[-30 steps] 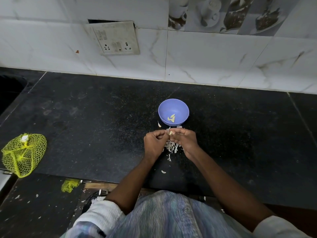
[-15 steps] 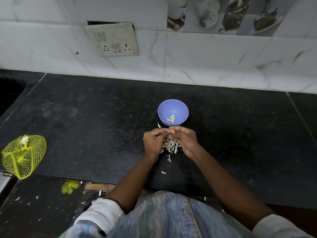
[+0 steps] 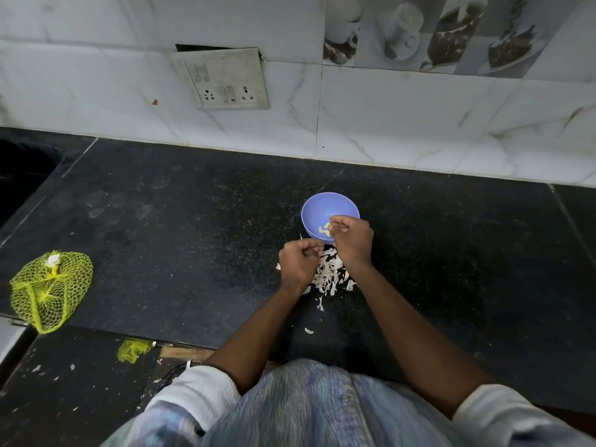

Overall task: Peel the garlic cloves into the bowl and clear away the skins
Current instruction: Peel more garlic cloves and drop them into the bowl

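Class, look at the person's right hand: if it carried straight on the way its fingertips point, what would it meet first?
Most likely the purple bowl: the right hand hovers over its near rim, fingertips pointing inward, though its height above is unclear.

Open counter (image 3: 193, 227) all round; only bowl (image 3: 314, 206) and skins (image 3: 327, 275) (piled centrally) obstruct.

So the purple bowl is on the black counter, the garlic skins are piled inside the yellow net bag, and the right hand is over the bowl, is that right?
Not quite. The head view shows the garlic skins piled on the black counter between the wrists, just in front of the purple bowl, not in the yellow net bag far to the left. The right hand is over the bowl.
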